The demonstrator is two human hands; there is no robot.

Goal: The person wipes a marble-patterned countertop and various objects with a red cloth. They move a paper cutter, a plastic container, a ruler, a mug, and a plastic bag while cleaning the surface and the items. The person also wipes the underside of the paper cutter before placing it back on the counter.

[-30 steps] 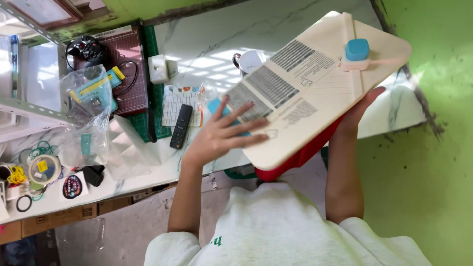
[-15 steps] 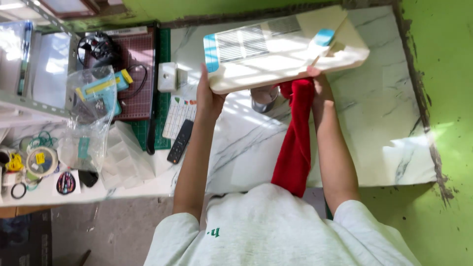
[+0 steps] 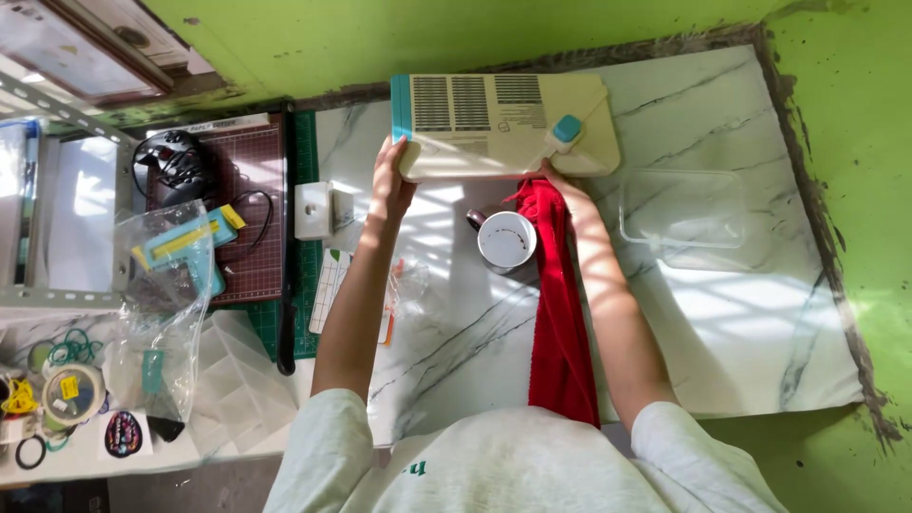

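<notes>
Fingers (image 3: 385, 163) of your left hand (image 3: 389, 180) wrap the left end of the cream plastic board (image 3: 503, 128), just below its teal edge strip; they are closed on the board's lower corner. Your right hand (image 3: 562, 190) meets the board's near edge below the teal slider knob (image 3: 567, 128), but its fingers are hidden under the board and a red cloth (image 3: 560, 313), so you cannot tell how far they are closed.

Location: the board lies flat at the far edge of the marble tabletop (image 3: 741, 313), close to the green wall (image 3: 380, 38), its long side running left to right.

Handling, judged from appearance:
- Treat the board as rigid and fairly light; the wide, thin plastic shell should not flex much.
- Smooth plastic may slip. Grip at the two ends or along the near edge, as now, not at the knob, which looks movable.
- Keep it level so the slider does not travel.

Red cloth: soft and limp. It hangs from under the board's near edge, over the tabletop toward your body, and can snag or drag.

Nearby: a white mug (image 3: 506, 240) stands just beside the cloth, between your forearms. A clear plastic tray (image 3: 682, 209) lies to the right of the board, apart from it.
</notes>
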